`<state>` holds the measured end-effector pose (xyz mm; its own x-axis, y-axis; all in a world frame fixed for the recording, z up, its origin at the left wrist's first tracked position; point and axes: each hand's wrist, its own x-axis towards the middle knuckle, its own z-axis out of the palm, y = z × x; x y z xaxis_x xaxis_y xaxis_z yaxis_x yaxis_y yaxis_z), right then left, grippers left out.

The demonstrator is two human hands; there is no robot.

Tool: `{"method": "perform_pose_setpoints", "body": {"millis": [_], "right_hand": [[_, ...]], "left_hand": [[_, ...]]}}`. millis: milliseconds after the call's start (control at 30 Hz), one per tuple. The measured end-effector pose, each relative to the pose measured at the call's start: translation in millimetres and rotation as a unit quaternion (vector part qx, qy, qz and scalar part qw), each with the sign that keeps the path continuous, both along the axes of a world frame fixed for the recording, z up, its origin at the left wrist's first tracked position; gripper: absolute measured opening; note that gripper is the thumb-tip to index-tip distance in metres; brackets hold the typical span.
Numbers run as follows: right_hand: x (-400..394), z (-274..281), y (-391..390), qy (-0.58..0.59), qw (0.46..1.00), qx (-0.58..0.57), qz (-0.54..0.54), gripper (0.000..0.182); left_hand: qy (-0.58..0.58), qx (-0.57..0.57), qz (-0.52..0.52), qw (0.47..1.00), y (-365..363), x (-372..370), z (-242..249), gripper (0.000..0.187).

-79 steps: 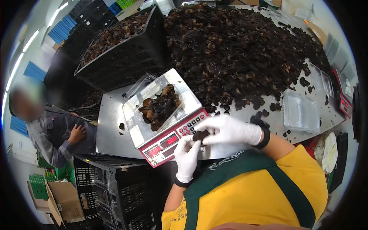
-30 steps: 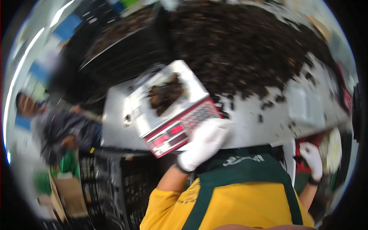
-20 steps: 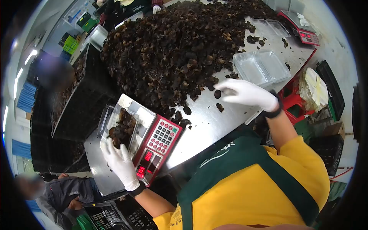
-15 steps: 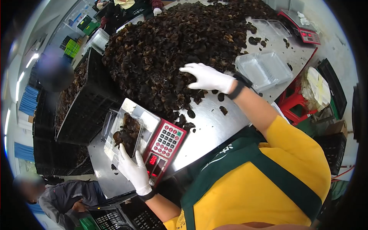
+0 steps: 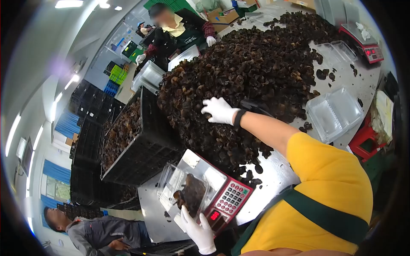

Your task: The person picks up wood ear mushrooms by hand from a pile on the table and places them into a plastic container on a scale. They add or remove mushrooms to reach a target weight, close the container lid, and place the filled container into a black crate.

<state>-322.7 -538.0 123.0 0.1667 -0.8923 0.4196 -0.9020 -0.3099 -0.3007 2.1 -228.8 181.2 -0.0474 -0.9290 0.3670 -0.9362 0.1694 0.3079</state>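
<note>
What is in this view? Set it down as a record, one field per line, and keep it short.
Left grip: white-gloved, open, fingertips at the clear container
Right grip: white-gloved, fingers spread at the dark pile
Scale: red, digits lit, bearing the clear container
Container contents: dark, mushroom-like pieces
Black crate: filled with similar pieces, left of the pile
Spare container: clear, open, right of the pile
Others: person beyond the pile; person in grey, lower left
</note>
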Motion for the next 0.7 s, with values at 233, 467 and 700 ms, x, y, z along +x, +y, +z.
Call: {"method": "perform_pose_setpoints", "body": {"millis": [233, 467, 700], "right_hand": [[-54.7, -17.3, 55.7, -0.122, 0.984, -0.116, -0.057, 0.008], [-96.3, 19.8, 59.0, -0.760, 0.626, 0.138, 0.111, 0.029], [-87.5, 33.2, 72.8, -0.840, 0.387, 0.263, 0.276, 0.035]], "left_hand": [[0.078, -0.064, 0.050, 0.994, 12.3, -16.7, -18.1, 0.059], [0.052, -0.110, 0.030, 0.992, 23.7, -38.1, -11.4, 0.052], [0.101, -0.116, 0.048, 0.987, 42.6, -42.3, -20.5, 0.050]]}}
